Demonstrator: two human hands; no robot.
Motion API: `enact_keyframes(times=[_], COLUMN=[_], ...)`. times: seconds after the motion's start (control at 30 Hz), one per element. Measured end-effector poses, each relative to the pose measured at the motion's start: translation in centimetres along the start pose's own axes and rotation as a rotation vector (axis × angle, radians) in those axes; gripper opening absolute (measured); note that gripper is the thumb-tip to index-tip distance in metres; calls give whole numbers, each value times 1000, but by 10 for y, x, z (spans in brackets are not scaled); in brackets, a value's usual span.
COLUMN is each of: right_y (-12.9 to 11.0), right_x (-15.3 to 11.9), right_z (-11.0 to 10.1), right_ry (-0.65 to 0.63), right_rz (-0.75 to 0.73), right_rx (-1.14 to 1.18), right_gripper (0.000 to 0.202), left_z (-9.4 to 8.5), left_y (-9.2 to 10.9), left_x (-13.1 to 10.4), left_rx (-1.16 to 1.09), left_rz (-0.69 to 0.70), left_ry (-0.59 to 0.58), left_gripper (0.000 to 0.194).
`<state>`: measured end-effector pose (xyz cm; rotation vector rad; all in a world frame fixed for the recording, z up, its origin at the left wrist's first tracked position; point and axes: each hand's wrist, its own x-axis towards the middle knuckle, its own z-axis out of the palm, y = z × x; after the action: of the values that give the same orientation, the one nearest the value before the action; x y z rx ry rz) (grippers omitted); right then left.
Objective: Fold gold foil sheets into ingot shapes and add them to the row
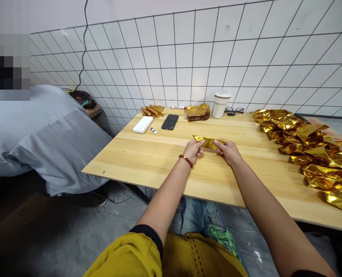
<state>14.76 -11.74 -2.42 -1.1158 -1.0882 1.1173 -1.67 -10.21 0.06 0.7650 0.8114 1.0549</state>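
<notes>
A folded piece of shiny gold foil paper [208, 142] is stretched between my two hands, just above the wooden table [148, 154]. My left hand [193, 151], with a red bead bracelet at the wrist, pinches its left end. At its right end my right hand [228, 151] grips it, thumb on top. The foil has a pointed corner sticking up at the left. Behind it lies a stack of gold paper [198, 112], with some folded gold strips [153, 111] farther left. Many crumpled gold foil pieces [312, 154] lie in a row on the right.
A black phone [170, 122], a white power bank [143, 124] and a small blue-and-white item [154, 130] lie at the back left. A white cup [220, 104], glasses [234, 110] and a marker [178, 107] are near the tiled wall. A person in grey [44, 134] is at the left.
</notes>
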Motion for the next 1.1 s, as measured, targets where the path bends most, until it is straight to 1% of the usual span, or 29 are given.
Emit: enact_keyframes(times=[0.1,0.2,0.27,0.37,0.57,0.7,0.9,1.1], right_y=[-1,-3,-4,-5,-3,-2,1,1], right_x=[0,0,-1,-1,0,1,3,4], right_z=[0,-2,-3,-3,0,1,0,-1], right_ry=[-4,-21,-23,-4,36,92,198,187], right_rz=[-2,13,26,40,24,14,-1,-15], right_rx=[18,87,115,94,78,73,89,76], right_gripper=[41,45,48,44,40,42,46,45], left_z=[0,1,2,2,-1,-4,-4,-4], left_y=[1,0,-1,-3,-3,-3,-4,-3], left_x=[-1,-1,-1,-1,2,4,3,4], left_rx=[-25,-31,-21,0,-36,-35,-4,-1], left_rz=[-19,17,46,69,33,-22,-29,-17], left_ry=[-1,27,16,-12,6,4,-22,-24], left_gripper=[13,11,10,11,8,15,17,23])
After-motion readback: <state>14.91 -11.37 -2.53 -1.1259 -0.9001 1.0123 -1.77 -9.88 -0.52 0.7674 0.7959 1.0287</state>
